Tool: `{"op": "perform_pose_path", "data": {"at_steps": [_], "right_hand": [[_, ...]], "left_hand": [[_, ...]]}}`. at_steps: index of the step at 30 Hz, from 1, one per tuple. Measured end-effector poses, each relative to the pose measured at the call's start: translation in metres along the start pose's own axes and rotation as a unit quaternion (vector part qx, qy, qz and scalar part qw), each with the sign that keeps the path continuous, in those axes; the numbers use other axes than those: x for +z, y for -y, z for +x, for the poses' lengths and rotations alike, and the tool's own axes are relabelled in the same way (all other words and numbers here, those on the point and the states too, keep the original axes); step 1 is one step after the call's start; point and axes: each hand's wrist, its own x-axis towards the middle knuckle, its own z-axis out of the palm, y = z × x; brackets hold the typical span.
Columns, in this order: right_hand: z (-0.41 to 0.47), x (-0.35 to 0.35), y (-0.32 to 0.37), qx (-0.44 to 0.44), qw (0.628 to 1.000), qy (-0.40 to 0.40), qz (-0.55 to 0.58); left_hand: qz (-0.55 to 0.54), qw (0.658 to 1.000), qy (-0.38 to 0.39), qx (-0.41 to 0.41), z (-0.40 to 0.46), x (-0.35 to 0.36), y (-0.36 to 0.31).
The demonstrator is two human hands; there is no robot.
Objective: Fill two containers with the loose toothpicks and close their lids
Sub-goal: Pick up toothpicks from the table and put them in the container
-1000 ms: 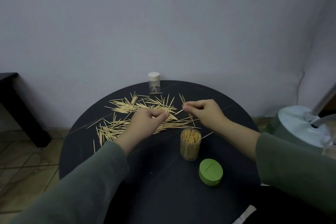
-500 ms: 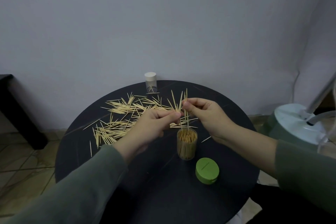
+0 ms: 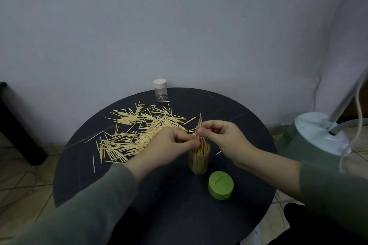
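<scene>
My left hand (image 3: 169, 143) and right hand (image 3: 221, 135) pinch a light, stiff toothpick bundle (image 3: 199, 131) mid-length above the clear container (image 3: 199, 162).

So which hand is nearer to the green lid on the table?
Right. The right hand is up and slightly right of the green lid, past the open container; the left hand sits farther off, up and left.

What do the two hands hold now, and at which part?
Both the left hand and right hand pinch a small toothpick bundle near its middle, upright over the open container.
</scene>
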Motion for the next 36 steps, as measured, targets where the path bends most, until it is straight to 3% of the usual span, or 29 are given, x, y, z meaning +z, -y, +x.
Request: {"op": "perform_pose_path", "data": {"at_steps": [13,16,19,22,24,36], "right_hand": [[0.003,-0.008,-0.009,-0.033,0.994,0.056,-0.085],[0.003,-0.014,-0.013,-0.083,0.986,0.08,-0.121],[0.0,-0.02,-0.011,-0.177,0.949,0.078,-0.25],[-0.001,-0.03,-0.01,-0.303,0.852,0.108,-0.413],[0.001,-0.032,-0.01,-0.334,0.818,0.127,-0.45],[0.006,-0.041,-0.019,-0.337,0.803,0.142,-0.471]], "left_hand": [[0.076,0.995,-0.024,0.06,0.001,-0.007,0.012],[0.073,0.995,0.064,0.028,0.0,-0.01,0.021],[0.029,0.989,0.141,0.014,-0.002,-0.007,0.03],[0.026,0.991,0.125,0.028,-0.003,0.002,0.03],[0.025,0.994,0.095,0.037,-0.002,0.007,0.027],[0.013,0.995,0.079,0.059,0.002,0.009,0.029]]}}
